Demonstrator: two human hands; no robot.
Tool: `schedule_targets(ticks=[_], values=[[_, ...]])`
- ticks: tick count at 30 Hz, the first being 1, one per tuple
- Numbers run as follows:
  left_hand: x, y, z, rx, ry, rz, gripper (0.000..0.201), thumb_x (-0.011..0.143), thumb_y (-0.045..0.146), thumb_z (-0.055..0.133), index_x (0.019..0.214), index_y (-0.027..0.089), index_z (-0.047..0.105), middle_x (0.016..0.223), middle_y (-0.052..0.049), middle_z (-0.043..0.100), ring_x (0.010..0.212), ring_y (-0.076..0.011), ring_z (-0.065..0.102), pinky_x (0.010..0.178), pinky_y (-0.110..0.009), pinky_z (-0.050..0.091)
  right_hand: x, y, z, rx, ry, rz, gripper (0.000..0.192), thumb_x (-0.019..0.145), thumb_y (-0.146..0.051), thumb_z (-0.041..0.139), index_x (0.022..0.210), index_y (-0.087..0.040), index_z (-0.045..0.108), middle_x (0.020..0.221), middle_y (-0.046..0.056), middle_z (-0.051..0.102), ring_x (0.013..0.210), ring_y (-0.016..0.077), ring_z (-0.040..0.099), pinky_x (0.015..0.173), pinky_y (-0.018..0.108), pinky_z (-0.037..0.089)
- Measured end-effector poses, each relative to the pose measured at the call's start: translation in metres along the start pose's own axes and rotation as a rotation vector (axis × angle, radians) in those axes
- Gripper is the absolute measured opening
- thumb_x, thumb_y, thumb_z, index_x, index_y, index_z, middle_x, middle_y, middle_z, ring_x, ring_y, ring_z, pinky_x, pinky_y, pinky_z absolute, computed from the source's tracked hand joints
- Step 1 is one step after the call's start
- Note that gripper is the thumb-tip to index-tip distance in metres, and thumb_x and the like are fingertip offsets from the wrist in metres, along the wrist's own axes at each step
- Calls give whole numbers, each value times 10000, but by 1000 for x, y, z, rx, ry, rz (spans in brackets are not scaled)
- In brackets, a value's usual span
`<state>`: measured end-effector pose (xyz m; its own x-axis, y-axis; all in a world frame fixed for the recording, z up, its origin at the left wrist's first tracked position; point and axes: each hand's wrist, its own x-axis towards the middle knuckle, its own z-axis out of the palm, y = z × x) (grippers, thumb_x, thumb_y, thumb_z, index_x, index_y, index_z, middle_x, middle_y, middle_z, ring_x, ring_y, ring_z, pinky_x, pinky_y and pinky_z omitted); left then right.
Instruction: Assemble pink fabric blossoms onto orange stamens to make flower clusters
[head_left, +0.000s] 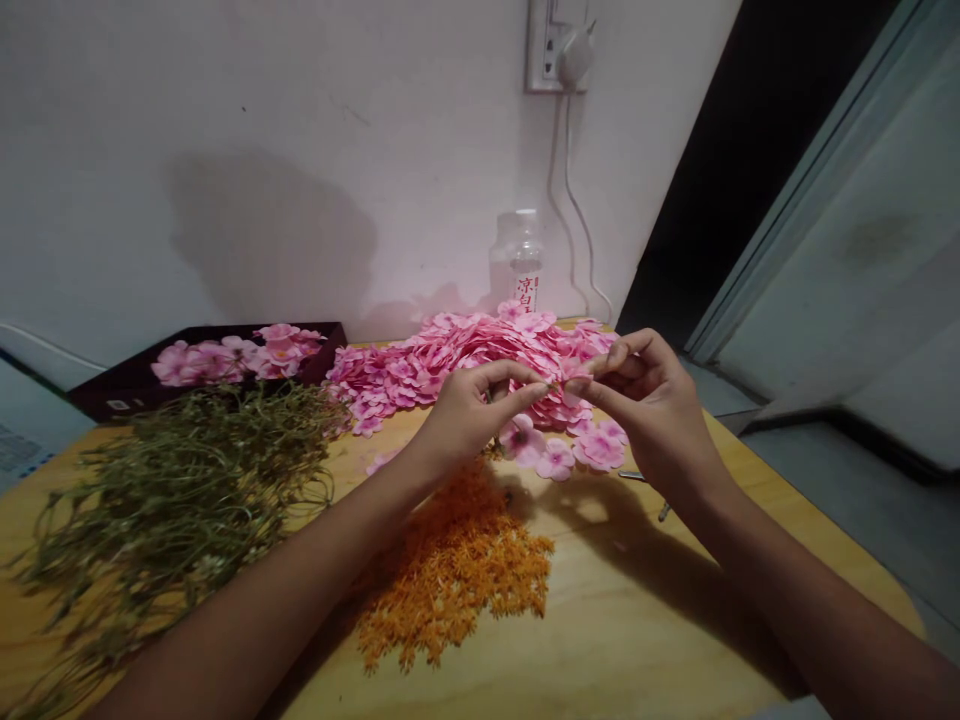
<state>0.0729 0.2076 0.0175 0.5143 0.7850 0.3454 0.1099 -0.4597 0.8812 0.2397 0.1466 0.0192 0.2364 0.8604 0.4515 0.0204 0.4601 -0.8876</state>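
My left hand [474, 410] and my right hand [646, 395] meet above the wooden table [645, 600], fingertips pinched together around a small piece that I cannot make out clearly. Just behind and below the fingers lies a big heap of pink fabric petals [465, 360], with a few loose pink flowers [559, 455] under the hands. An orange pile of tiny flower centres [457, 570] lies under my left forearm. A mass of green stems [172, 490] covers the table's left side.
A dark box [127, 385] at the back left holds finished pink flowers [232, 355]. A clear bottle [521, 265] stands against the wall under a socket with a plugged charger [574, 50]. A small metal pin [664, 512] lies near my right wrist. The table's edge runs on the right.
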Motion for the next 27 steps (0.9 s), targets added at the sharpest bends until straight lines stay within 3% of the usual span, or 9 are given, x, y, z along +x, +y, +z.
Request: schedule_targets(ticks=[12,20,27], values=[[1,0,0,-56,52,-26,172,769,335,649,813,169,656,702,-5,598,616,-114,586,494,-214,432,-3,4,3,0,36,-18,319,664,-266,781,747,-260,473,736,-38,573,748,132,595,740,277,525],[0,-2,1,-80,24,-35,183,758,353,661,822,182,659,656,7,579,569,-106,589,445,-200,402,-2,3,4,7,27,6,321,675,-268,771,758,-258,461,749,-38,577,777,137,613,780,294,530],[1,1,1,-99,4,-43,196,758,333,661,820,148,674,756,-24,652,653,-109,609,560,-214,502,-1,4,2,41,-28,13,310,689,-209,755,760,-244,455,733,-51,537,717,101,567,712,237,511]])
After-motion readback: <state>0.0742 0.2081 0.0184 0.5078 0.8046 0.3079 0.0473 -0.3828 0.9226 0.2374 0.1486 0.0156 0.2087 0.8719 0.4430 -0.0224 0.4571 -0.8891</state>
